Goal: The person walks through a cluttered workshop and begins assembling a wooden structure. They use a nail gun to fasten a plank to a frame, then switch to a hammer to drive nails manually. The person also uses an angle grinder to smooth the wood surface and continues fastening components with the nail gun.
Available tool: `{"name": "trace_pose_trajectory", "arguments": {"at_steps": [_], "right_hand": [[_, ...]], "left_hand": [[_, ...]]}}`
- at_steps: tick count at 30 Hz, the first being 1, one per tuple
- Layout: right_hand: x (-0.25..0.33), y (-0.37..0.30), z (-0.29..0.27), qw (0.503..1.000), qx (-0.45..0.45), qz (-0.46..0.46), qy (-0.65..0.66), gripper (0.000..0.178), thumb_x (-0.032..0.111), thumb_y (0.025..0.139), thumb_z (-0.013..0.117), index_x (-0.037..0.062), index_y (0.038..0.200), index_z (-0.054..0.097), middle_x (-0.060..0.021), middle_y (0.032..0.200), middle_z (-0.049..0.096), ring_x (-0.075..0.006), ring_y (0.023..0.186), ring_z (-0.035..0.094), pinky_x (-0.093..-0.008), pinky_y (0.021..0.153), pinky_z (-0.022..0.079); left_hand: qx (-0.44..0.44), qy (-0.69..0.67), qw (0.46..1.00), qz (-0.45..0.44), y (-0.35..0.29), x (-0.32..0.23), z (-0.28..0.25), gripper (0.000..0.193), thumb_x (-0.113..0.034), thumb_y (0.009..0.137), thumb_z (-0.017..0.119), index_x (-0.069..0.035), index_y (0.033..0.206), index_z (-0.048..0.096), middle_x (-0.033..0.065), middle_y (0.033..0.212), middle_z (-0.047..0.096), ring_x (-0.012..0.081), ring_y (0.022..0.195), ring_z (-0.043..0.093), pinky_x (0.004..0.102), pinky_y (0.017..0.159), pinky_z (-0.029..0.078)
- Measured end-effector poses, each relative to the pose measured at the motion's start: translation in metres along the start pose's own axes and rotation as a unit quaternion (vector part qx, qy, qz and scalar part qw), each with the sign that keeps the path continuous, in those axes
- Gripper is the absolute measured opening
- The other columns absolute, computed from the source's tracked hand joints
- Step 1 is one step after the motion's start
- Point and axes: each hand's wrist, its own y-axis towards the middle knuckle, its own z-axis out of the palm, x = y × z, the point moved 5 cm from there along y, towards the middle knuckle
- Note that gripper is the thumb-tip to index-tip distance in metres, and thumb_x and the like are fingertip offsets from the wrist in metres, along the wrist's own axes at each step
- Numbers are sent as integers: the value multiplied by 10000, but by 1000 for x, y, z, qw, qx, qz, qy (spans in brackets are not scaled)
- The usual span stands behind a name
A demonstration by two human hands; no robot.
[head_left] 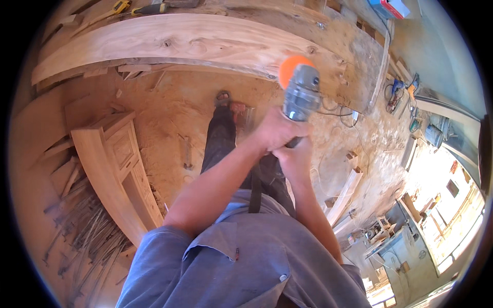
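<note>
A grey angle grinder (301,95) with an orange disc (294,71) is held out in front of my body. The fingers of my left hand (280,131) wrap round its body, just behind the grey head. Closer to me, my right hand (297,156) grips the rear end, partly hidden behind the left one. The disc looks smeared and sits by the near edge of a long curved wooden board (190,41); I cannot tell if they touch. That board lies on a wooden workbench (359,56).
A panelled wooden door or frame (123,164) leans at the left, beside a heap of thin rods (92,241). A chisel-like tool (150,9) lies behind the board. Cables (341,114) trail right of the grinder. Wood offcuts (346,190) lie on the dusty floor (164,118).
</note>
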Motion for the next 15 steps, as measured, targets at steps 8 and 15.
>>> {"name": "trace_pose_trajectory", "arguments": {"at_steps": [8,15], "right_hand": [[-1,0,15,1000,21,3,9,410,24,679,781,-12,1054,621,-49,916,672,-134,822,661,-290,712,526],[-4,-6,13,999,29,2,-20,365,-6,661,770,-15,998,632,-34,874,665,-117,795,645,-270,686,512]], "left_hand": [[-26,20,999,-33,-13,-11,-15,258,-160,751,832,-53,944,699,-4,866,669,79,774,605,293,715,516],[-37,3,999,-18,-18,3,-12,282,-123,749,825,-60,983,682,-17,893,657,80,776,599,285,729,518]]}}
